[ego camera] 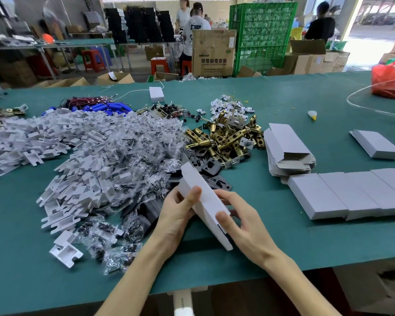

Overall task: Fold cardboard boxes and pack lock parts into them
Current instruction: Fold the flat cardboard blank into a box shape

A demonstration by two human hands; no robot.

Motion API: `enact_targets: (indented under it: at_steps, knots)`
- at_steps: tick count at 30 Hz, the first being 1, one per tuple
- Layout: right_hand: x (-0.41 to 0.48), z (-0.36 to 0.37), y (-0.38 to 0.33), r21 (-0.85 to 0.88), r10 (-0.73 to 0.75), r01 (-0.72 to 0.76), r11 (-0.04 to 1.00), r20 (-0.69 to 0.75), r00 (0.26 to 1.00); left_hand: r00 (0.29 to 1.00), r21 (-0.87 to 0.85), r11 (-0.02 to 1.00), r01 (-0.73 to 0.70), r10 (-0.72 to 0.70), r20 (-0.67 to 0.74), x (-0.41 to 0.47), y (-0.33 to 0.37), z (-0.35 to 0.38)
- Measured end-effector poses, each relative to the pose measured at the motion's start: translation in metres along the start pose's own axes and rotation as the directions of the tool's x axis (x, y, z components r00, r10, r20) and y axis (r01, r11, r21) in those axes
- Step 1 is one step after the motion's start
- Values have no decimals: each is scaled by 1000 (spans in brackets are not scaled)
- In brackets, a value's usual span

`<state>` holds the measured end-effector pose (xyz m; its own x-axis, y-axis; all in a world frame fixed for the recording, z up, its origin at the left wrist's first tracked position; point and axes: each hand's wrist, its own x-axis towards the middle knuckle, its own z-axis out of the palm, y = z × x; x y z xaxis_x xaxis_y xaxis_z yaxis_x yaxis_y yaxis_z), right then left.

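A white cardboard box (205, 197) is held tilted above the green table (283, 242), near its front edge. My left hand (178, 215) grips its left side with the thumb on top. My right hand (240, 220) grips its right side, thumb pressed on the lower face. Behind the box lie black lock plates (211, 166), brass latch bolts (226, 139), bagged screws (135, 160) and white plastic inserts (73, 142). A stack of flat unfolded boxes (287, 151) sits to the right.
A row of closed white boxes (351, 195) lies at the right, another single box (376, 143) farther back. Blue cylinders and wires (105, 107) lie at the far left, a red bag (390, 78) at the far right. People work among crates behind the table.
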<state>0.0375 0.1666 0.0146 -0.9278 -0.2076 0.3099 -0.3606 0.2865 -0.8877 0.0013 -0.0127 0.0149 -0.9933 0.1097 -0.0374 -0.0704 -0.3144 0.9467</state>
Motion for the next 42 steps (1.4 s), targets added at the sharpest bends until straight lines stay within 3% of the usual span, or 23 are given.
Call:
enact_targets:
  at_steps: [7,14,21,26,31,42]
  knots:
    - [-2,0,0,70,45,-44,997,-18,999,996,119,991,-53,61,-67,0,-6,4]
    - [-1,-4,1,129,90,-83,988,-54,994,999,118,992,-35,34,17,-1,-6,4]
    - [0,-1,4,208,137,-131,969,-19,990,993,163,984,-72,85,-78,-4,-7,8]
    - [2,-1,3,233,194,-189,954,0,981,996,195,978,-77,85,-33,-4,-8,9]
    - [4,-6,4,353,238,-187,917,-107,965,997,172,982,-75,71,25,-1,-12,4]
    - [5,-9,9,383,226,-177,907,-87,970,997,96,992,-77,76,10,0,-15,0]
